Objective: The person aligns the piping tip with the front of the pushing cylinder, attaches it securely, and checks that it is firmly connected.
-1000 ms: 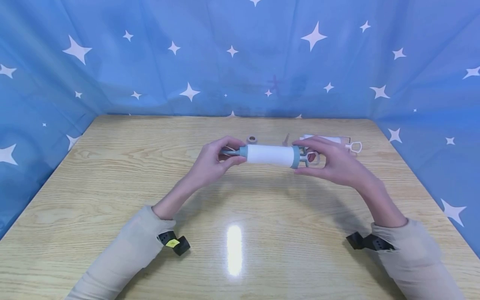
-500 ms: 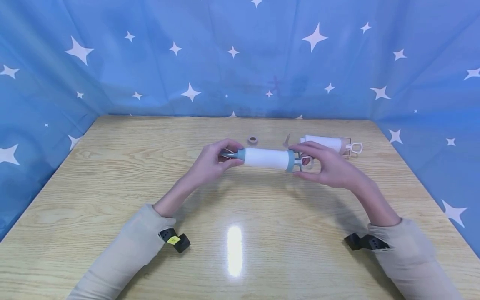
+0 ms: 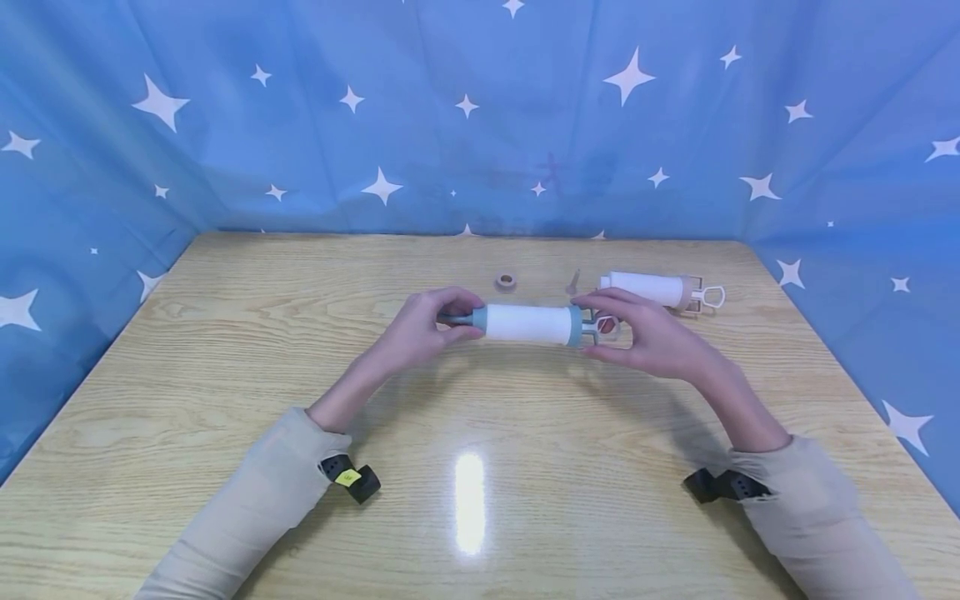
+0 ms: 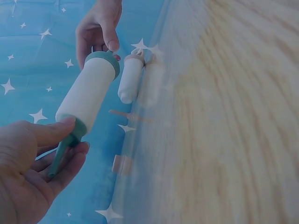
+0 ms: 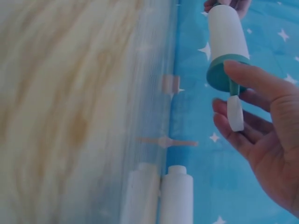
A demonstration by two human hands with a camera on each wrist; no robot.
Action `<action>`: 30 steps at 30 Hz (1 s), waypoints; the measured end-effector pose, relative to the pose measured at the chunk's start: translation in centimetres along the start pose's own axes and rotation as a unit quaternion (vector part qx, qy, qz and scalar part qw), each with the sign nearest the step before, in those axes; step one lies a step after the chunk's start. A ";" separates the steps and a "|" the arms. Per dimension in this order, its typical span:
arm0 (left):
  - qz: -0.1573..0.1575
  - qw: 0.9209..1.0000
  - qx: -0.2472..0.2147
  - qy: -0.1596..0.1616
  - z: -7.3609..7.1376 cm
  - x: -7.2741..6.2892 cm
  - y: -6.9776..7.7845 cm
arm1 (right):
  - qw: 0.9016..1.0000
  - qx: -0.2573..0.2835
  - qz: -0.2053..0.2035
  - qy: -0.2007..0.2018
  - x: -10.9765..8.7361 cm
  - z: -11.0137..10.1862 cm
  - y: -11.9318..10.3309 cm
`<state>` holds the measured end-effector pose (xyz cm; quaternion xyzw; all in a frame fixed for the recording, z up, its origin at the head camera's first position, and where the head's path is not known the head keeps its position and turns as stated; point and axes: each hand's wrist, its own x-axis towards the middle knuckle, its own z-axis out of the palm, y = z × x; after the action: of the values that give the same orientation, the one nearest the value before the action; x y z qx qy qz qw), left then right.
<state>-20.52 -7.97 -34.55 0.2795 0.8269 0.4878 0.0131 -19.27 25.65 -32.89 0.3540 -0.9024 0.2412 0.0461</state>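
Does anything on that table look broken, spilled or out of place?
No spill or damage shows. Oddly, the back-right white tube has a bare neck, unlike the held tube with its nozzle, while a pinkish ring and tapered piece lie loose nearby.

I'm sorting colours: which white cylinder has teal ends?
The held cylinder, between left hand and right hand; the other cylinder, on the table, has a beige collar.

Blue star-patterned curtain (image 3: 495,142) behind a wood-grained table (image 3: 225,350).
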 end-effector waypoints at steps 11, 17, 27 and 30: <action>-0.012 1.000 0.007 -0.015 0.1 0.1 -0.6 | 1.000 0.003 0.012 -0.012 0.1 0.5 0.1; -0.022 1.000 0.007 -0.020 0.2 0.0 -0.7 | 1.000 0.008 0.014 -0.017 0.1 0.6 0.3; -0.035 0.999 0.007 -0.026 0.6 0.1 -1.1 | 0.999 0.018 0.013 -0.023 0.1 0.9 0.8; -0.036 0.999 0.010 -0.027 0.7 0.1 -1.0 | 0.999 0.020 0.013 -0.022 0.1 1.0 0.9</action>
<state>-20.90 -7.76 -35.69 0.2631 0.8407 0.4707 0.0502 -19.84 25.69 -34.12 0.3484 -0.9027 0.2519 0.0156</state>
